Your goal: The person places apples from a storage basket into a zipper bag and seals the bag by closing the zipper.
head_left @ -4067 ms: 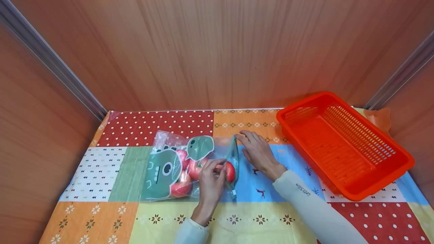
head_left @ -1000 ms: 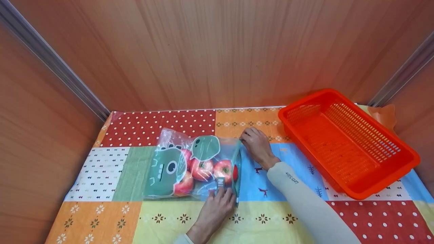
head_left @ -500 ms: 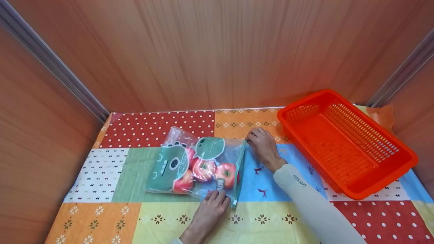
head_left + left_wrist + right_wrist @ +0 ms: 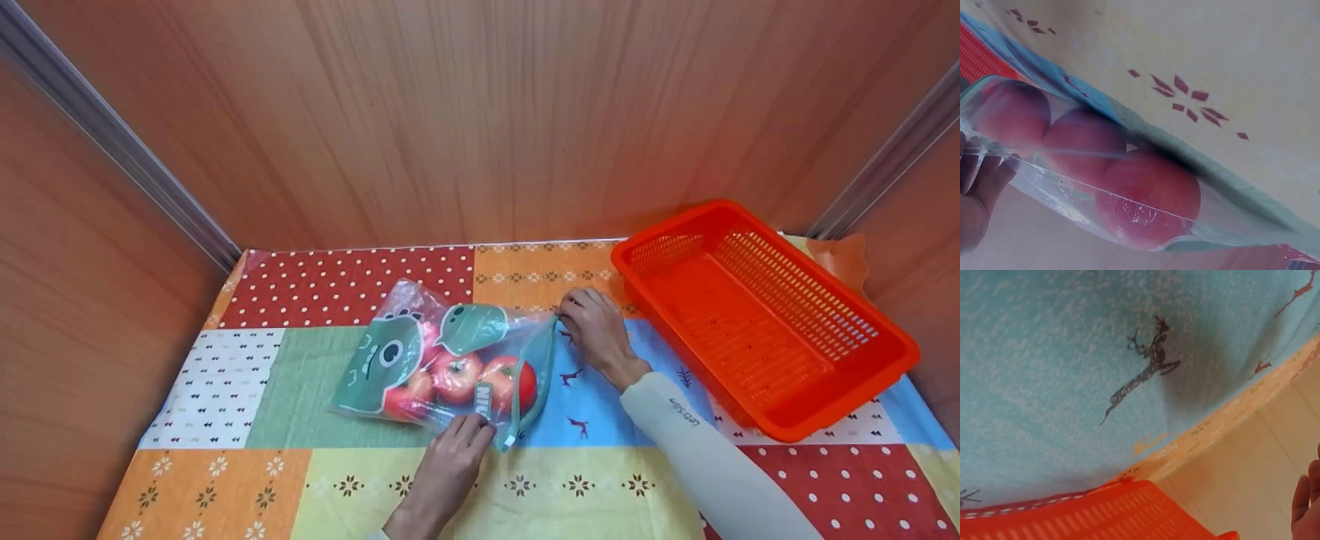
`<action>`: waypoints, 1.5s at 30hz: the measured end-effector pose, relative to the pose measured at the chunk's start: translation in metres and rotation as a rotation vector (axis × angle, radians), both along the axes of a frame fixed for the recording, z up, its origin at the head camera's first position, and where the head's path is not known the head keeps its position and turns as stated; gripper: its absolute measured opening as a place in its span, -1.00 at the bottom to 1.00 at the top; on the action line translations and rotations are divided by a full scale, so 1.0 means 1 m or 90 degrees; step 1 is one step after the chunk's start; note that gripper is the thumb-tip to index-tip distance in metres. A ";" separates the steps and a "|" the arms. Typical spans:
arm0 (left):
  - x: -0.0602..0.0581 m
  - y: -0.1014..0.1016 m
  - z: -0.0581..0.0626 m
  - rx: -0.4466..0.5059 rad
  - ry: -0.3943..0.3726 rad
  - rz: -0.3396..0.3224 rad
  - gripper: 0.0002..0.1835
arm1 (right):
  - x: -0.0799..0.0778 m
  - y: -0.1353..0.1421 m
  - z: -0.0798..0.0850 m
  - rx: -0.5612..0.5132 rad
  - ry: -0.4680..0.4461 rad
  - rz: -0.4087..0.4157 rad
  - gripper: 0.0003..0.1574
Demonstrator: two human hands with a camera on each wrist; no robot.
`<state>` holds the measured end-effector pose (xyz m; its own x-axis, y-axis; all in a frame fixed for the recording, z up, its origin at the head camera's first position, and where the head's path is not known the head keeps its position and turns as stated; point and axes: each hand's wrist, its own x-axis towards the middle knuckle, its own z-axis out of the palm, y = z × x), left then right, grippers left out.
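Observation:
A clear slider zip bag (image 4: 472, 328) with a green monster print lies tilted on the cloth, its zip end to the right. Several red apples (image 4: 456, 376) are inside; in the left wrist view three of them (image 4: 1148, 197) show through the plastic. My left hand (image 4: 442, 472) pinches the bag's near edge beside the white slider. With its fingertips, my right hand (image 4: 600, 330) holds the far corner of the green zip edge, which bows apart between the hands. The right wrist view catches only a few fingers (image 4: 1301, 500), not the bag.
A red-orange plastic basket (image 4: 765, 322) with slotted sides stands at the right, beyond my right forearm. The patchwork tablecloth (image 4: 375, 487) covers the table. Wood-grain panels (image 4: 480, 120) rise at the back and both sides. An orange scrap (image 4: 844, 259) lies behind the basket.
My left hand has gone from the middle of the zip edge to the bag's near side. The right hand now grips the far corner and has moved right; the bag has shifted right and turned.

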<state>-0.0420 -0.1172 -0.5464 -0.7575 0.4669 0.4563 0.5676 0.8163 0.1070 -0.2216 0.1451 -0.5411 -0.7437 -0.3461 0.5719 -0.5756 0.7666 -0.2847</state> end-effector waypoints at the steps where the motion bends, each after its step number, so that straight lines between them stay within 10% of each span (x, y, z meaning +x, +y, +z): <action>1: 0.000 0.000 0.001 0.017 -0.001 0.003 -0.57 | 0.000 0.001 0.001 -0.003 0.001 -0.002 -0.85; 45: -0.025 0.018 0.039 0.437 -0.010 0.062 -0.73 | 0.039 0.054 0.054 -0.094 -0.056 -0.096 -0.94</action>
<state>-0.0675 -0.0996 -0.5075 -0.7900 0.0067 0.6131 0.4898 0.6084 0.6244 -0.1830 0.1987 -0.4867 -0.8299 -0.1452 0.5387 -0.4260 0.7884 -0.4437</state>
